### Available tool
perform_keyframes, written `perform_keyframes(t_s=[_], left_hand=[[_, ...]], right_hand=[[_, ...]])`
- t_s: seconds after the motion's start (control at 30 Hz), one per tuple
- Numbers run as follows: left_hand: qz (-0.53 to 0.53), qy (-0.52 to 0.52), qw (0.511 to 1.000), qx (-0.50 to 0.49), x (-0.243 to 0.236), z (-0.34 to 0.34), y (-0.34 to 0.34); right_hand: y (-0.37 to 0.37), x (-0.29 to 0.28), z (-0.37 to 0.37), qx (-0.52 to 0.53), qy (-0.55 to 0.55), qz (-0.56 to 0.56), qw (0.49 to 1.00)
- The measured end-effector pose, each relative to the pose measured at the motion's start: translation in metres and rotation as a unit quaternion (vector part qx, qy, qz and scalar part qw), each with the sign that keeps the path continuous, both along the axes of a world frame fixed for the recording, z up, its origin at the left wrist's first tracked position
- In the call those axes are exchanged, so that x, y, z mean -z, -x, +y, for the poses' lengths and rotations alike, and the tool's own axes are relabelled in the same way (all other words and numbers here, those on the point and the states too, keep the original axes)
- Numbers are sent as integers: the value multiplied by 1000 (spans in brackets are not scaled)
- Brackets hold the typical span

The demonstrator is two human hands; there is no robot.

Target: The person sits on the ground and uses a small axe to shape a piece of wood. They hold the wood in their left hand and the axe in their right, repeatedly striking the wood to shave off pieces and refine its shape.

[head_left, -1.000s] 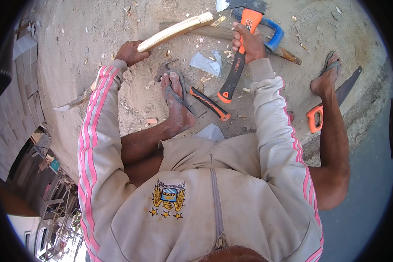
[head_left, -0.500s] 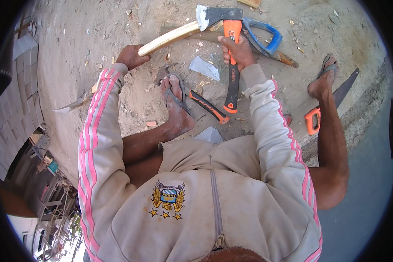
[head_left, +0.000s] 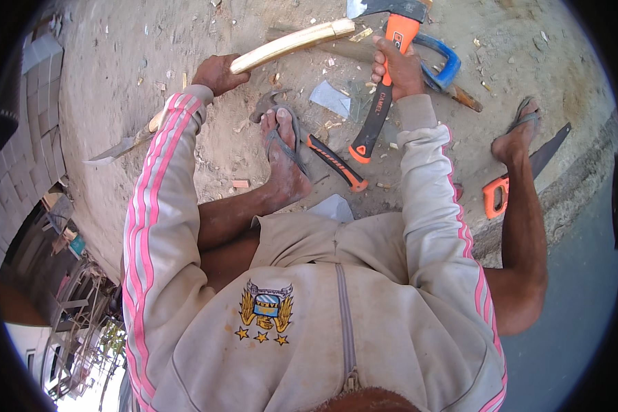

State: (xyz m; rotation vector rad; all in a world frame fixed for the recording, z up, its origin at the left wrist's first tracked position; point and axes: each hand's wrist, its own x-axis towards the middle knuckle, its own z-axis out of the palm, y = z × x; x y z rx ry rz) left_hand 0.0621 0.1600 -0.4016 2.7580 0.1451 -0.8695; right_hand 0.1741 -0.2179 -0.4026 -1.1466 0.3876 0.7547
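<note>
Pale, sandy ground (head_left: 151, 41) spreads roughly under everything, littered with splinters, while grey rectangular blocks (head_left: 40, 130) stand stacked along the left side. On this dusty surface lie a jagged, flat grey shard (head_left: 331, 98), a claw hammer (head_left: 336, 162) partly hidden by a sandalled foot (head_left: 281, 144), and a handsaw (head_left: 546, 150) with an orange plastic handle. The left hand (head_left: 220, 74) is closed around the near end of a smooth, gently curved, pale wooden piece (head_left: 292, 45), raised ahead of the person. The right hand (head_left: 399, 69) wraps the orange-and-black handle of an axe (head_left: 373, 122), its dark metal head near the wood's notched far end.
</note>
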Motion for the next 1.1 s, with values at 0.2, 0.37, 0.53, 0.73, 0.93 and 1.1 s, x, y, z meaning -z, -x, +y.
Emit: perform_keyframes(t_s=[0.2, 0.37, 0.53, 0.73, 0.93, 1.1], left_hand=[[-3, -14, 1000, 2, 9, 5, 10], [22, 0, 999, -24, 1, 0, 8], [3, -17, 1000, 1, 6, 2, 7], [-3, -18, 1000, -13, 4, -1, 5], [-16, -25, 1000, -3, 4, -4, 7], [-2, -13, 1000, 14, 3, -1, 5]], right_hand=[[0, 0, -7, -13, -9, 11, 1000], [4, 6, -5, -89, 12, 27, 996], [3, 8, -12, 3, -3, 21, 1000], [8, 4, -6, -88, 8, 15, 996], [5, 1, -4, -47, 14, 14, 999], [-6, 11, -16, 13, -6, 38, 999]])
